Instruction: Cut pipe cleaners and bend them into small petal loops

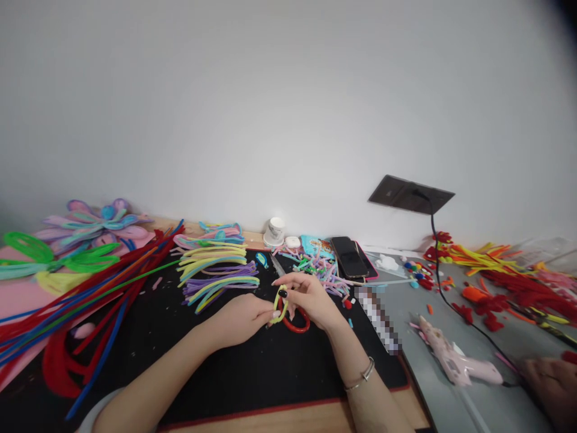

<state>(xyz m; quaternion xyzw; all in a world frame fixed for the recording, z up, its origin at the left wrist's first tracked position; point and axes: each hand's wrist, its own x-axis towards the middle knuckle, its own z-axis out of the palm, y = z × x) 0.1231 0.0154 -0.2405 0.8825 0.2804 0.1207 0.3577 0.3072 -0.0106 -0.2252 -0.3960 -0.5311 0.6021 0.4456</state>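
Left hand [247, 320], head view: we see it pinching a yellow pipe-cleaner loop [285, 309], right hand [308, 299] pinching its top, just beside the red-handled scissors [298, 329]. We'd set both pinches close to the bend and shape gently, clear of those scissors.

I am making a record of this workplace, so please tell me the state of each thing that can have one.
Yellow pipe cleaner: bent, pinched by left hand and right hand.
Red-handled scissors: partly hidden; opening cannot be judged.
Front phone: face up, screen dark.
Pink glue gun: lying down, power unclear.
Small white case: looks closed.
Green pipe cleaners: bent into loops.
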